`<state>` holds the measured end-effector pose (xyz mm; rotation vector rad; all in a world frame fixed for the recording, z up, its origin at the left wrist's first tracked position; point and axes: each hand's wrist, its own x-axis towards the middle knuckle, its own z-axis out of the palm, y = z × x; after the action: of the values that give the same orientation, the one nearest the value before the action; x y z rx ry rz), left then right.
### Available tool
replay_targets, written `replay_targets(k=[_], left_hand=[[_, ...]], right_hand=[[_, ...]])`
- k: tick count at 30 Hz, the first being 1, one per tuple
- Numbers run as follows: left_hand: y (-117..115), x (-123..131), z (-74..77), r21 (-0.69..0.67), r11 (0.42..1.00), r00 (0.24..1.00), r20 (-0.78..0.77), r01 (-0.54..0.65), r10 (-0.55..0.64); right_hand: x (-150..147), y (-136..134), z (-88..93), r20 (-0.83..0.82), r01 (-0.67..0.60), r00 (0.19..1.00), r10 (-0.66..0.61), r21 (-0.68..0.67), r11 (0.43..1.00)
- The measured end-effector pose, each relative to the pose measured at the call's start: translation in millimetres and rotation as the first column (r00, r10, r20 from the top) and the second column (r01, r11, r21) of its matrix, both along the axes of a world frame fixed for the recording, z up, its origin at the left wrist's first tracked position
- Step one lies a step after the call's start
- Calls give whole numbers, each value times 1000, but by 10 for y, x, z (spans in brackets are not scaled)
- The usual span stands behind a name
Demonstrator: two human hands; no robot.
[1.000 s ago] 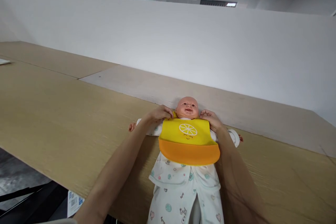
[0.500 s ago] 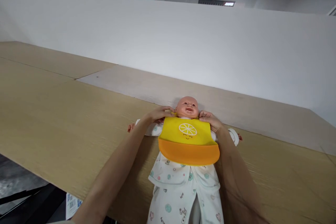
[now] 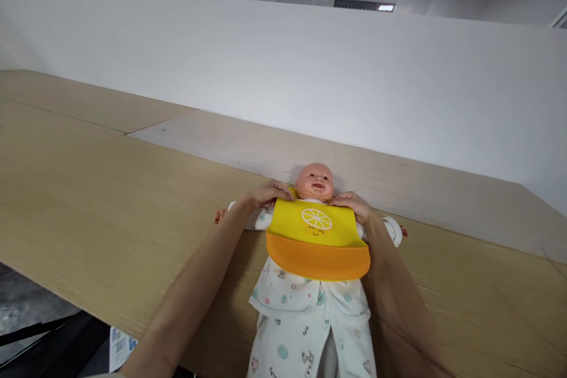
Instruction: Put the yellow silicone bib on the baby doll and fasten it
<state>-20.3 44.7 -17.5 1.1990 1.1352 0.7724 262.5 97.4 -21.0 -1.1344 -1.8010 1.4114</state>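
Note:
A baby doll [image 3: 315, 182] lies on its back, dressed in a white patterned outfit [image 3: 305, 331], its arms spread to the sides. Over its chest is a yellow bib [image 3: 287, 221] with a lemon-slice print and an orange catch pocket [image 3: 318, 257]. My left hand [image 3: 270, 192] is closed on the bib's upper left corner beside the doll's neck, where a bit of yellow strap shows. At the upper right corner, my right hand [image 3: 352, 203] pinches the bib's edge close to the neck. The strap behind the neck is mostly hidden.
The doll rests on a tan covered table [image 3: 133, 201]. Behind it runs a pale strip, then a white partition wall [image 3: 283, 65] with glass above. A dark object and a printed white label [image 3: 121, 347] sit below the table's front edge at lower left.
My right hand has shifted slightly left, its fingers now lower over the bib's top edge. The left fingers have curled down onto the bib's corner. The doll stays in place.

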Motion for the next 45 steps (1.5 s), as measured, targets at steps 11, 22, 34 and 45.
replay_targets(k=[11,22,34,45], left_hand=[[-17,17,19,82,996,992,-125,-19,29],[-216,-42,195,398,917,748,-618,34,240],[-690,78,-190,705,679,121,-706,205,698],[-364,-27,-234,739,634,97,-665,228,740]], right_hand=[[-33,-52,102,-150,-4,988,-32,-231,973],[451,-134,71,-59,132,989,-132,-10,991],[642,-430,-91,612,-91,644,-460,658,748],[560,-477,-102,671,-74,431,-604,693,717]])
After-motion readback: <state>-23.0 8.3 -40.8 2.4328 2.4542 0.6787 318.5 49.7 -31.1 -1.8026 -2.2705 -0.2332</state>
